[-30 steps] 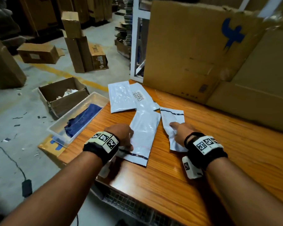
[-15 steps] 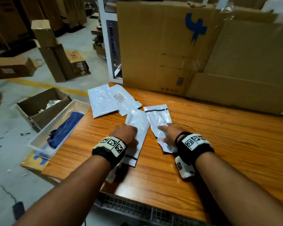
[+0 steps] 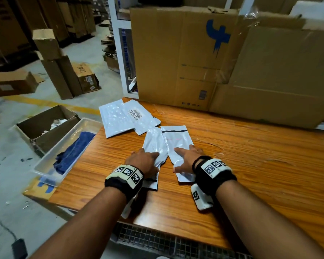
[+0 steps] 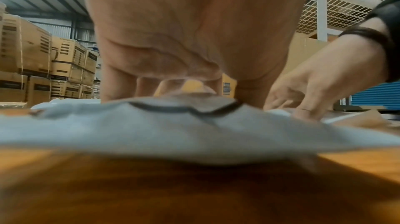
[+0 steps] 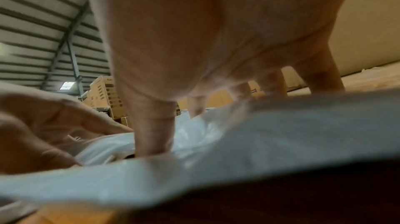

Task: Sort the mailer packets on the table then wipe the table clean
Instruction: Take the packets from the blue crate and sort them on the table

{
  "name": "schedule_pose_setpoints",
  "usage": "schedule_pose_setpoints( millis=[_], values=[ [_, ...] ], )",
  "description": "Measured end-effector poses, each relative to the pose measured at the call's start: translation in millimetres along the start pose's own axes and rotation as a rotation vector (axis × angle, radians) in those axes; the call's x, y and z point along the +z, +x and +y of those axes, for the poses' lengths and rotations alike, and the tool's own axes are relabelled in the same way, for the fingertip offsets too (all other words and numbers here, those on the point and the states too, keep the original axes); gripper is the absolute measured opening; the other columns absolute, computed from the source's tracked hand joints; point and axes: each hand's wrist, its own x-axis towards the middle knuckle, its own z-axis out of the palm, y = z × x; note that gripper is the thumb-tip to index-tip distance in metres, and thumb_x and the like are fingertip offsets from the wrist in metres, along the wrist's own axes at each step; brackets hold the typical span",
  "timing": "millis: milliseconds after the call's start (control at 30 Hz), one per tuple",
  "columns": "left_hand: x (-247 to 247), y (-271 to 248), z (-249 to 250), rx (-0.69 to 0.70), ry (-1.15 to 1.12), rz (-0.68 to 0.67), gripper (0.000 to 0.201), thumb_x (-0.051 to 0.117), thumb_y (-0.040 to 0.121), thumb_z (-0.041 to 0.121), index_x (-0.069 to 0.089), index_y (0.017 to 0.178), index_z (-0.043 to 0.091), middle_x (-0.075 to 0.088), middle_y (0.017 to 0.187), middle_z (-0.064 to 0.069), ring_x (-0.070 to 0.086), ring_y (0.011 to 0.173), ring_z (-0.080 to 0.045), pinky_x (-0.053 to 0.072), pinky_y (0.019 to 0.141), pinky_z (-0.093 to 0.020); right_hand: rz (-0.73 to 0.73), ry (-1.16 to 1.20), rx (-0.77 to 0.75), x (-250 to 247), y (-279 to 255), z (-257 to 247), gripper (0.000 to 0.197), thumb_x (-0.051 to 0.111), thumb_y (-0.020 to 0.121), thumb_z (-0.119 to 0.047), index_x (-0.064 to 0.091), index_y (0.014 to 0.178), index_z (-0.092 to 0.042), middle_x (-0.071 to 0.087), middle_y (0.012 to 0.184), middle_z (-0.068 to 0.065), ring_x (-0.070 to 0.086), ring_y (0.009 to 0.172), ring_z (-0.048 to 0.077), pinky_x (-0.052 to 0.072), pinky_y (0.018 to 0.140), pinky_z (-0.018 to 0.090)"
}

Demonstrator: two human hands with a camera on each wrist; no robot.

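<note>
Both mailers slid closer since 0.5 s ago, now side by side, edges touching, on wooden table (image 3: 251,165); left hand (image 3: 144,162) presses flat on left mailer (image 3: 154,144), fingers straight, together; right hand (image 3: 188,159) presses right mailer (image 3: 176,139), fingers straight, spread; 2 more mailers (image 3: 123,118) overlap at table's far-left corner; blue cloth (image 3: 73,152) in clear bin (image 3: 45,167) beside table.

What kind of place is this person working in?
Most likely a warehouse or parcel packing area. Stacked cardboard cartons stand under a corrugated metal roof, more boxes sit on the concrete floor, and white mailer packets lie on the wooden table.
</note>
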Motion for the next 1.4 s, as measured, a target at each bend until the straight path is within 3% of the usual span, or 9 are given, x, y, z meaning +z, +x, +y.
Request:
schedule_pose_setpoints(
  millis=[100,200,300,467,767,1067,1400],
  values=[
    [-2,-2,-4,0.028,-0.067,0.053,0.044,0.058,0.088,0.036,0.049,0.13,0.041,0.05,0.127,-0.011,0.053,0.115,-0.035,0.048,0.095,-0.047,0.095,-0.004,0.007,-2,2,-2,0.062,0.07,0.079,-0.048,0.04,0.134,-0.047,0.043,0.137,0.006,0.042,0.125,0.034,0.044,0.099,0.043],
    [-9,-1,-5,0.049,-0.125,0.097,0.05,0.063,0.086,0.029,0.05,0.134,0.039,0.055,0.133,-0.005,0.055,0.118,-0.026,0.048,0.095,-0.039,0.156,0.032,-0.005,-9,-1,9,0.049,0.066,0.082,-0.033,0.048,0.126,-0.044,0.051,0.126,0.006,0.053,0.113,0.031,0.049,0.09,0.038],
    [-22,1,4,0.103,-0.161,0.143,0.053,0.066,0.085,0.03,0.05,0.135,0.037,0.056,0.133,-0.003,0.055,0.119,-0.024,0.047,0.096,-0.036,0.227,0.139,0.032,-18,-11,33,0.048,0.065,0.083,-0.027,0.05,0.126,-0.043,0.056,0.123,0.005,0.057,0.108,0.028,0.05,0.086,0.033],
    [-50,4,54,0.232,-0.151,0.218,0.05,0.067,0.086,0.037,0.053,0.134,0.035,0.061,0.129,-0.004,0.056,0.117,-0.024,0.045,0.092,-0.032,0.362,0.306,0.095,-37,-50,93,0.053,0.07,0.082,-0.024,0.052,0.131,-0.036,0.056,0.125,0.006,0.054,0.114,0.026,0.045,0.091,0.03],
    [-51,-11,217,0.519,-0.127,0.247,0.051,0.065,0.085,0.047,0.056,0.132,0.032,0.061,0.131,-0.002,0.056,0.117,-0.025,0.044,0.088,-0.029,0.549,0.457,0.29,-44,-154,219,0.053,0.069,0.086,-0.029,0.049,0.134,-0.037,0.049,0.133,0.004,0.047,0.123,0.024,0.042,0.1,0.032],
    [-25,-77,426,0.708,-0.167,0.282,0.051,0.062,0.087,0.048,0.053,0.134,0.032,0.063,0.125,-0.008,0.057,0.116,-0.028,0.043,0.082,-0.029,0.75,0.573,0.488,-8,-305,392,0.051,0.067,0.088,-0.026,0.049,0.134,-0.037,0.048,0.135,0.001,0.047,0.125,0.024,0.043,0.102,0.039],
    [9,-131,629,0.906,-0.317,0.258,0.057,0.068,0.083,0.046,0.054,0.135,0.028,0.06,0.131,-0.008,0.055,0.12,-0.028,0.045,0.092,-0.033,0.889,0.565,0.647,8,-439,546,0.049,0.071,0.083,-0.029,0.055,0.129,-0.034,0.055,0.128,0.007,0.054,0.117,0.025,0.044,0.096,0.031]
  ],
)
